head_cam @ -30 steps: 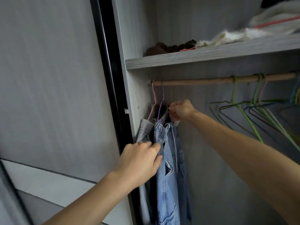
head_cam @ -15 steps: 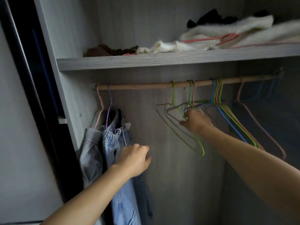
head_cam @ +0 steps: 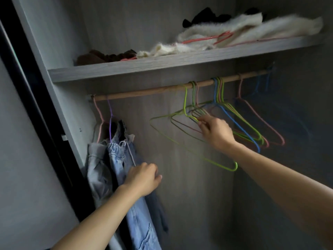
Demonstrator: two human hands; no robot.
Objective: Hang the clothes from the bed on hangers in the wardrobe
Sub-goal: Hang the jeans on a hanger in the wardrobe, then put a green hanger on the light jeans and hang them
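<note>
A wooden rail [head_cam: 144, 92] runs under the wardrobe shelf. At its left end hang a grey garment [head_cam: 97, 168] on a pink hanger and light blue jeans [head_cam: 138, 222] on a purple hanger, with a darker garment [head_cam: 158, 210] behind. My left hand [head_cam: 144, 179] rests loosely curled against the jeans, fingers partly closed, gripping nothing I can make out. My right hand [head_cam: 214, 132] pinches the neck of a green wire hanger [head_cam: 189, 150] that still hooks over the rail among several empty coloured hangers [head_cam: 248, 127].
The shelf [head_cam: 162, 64] above holds white furry fabric [head_cam: 234, 31], dark clothes [head_cam: 106, 56] and pink hangers. A black door frame [head_cam: 36, 109] and a grey sliding door [head_cam: 23, 177] stand at the left. The wardrobe's right side wall [head_cam: 288, 177] is in shadow.
My right hand left the hung clothes at the rail's left end and moved right to the empty hangers, taking hold of the green one. My left hand slid from the waistband onto the jeans.
</note>
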